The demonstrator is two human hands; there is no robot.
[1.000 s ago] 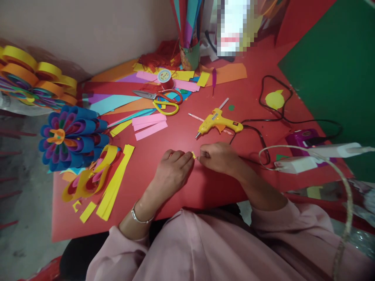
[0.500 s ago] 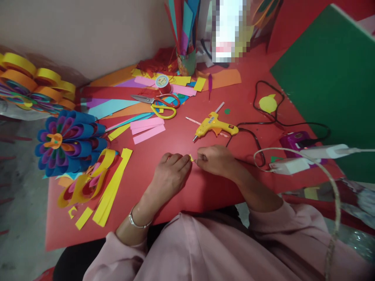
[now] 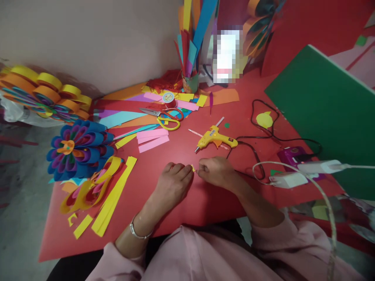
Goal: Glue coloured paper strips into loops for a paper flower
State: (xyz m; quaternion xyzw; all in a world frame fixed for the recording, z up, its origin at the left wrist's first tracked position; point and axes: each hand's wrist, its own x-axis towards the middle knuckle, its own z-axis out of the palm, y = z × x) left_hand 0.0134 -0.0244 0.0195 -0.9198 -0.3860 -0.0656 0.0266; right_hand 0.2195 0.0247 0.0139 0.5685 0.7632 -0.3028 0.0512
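Note:
My left hand [image 3: 173,184] and my right hand [image 3: 215,171] rest close together on the red table [image 3: 205,199]. Both are closed in a pinch on a small yellow paper piece [image 3: 192,168] that shows between their fingertips. A silver bangle circles my left wrist. A yellow glue gun [image 3: 215,139] lies just beyond my right hand, its nozzle pointing left. Pink paper strips [image 3: 152,139] lie beyond my left hand.
Scissors [image 3: 164,116] and coloured paper sheets lie at the back. A blue paper flower [image 3: 77,149], yellow strips [image 3: 113,197] and looped paper petals sit at the left. Black cable, a purple device [image 3: 295,154], white adapters [image 3: 288,179] and a green board [image 3: 322,113] stand at the right.
My hands have stayed pinched on the yellow piece. The view has tilted up slightly, so the table and hands sit lower in the picture.

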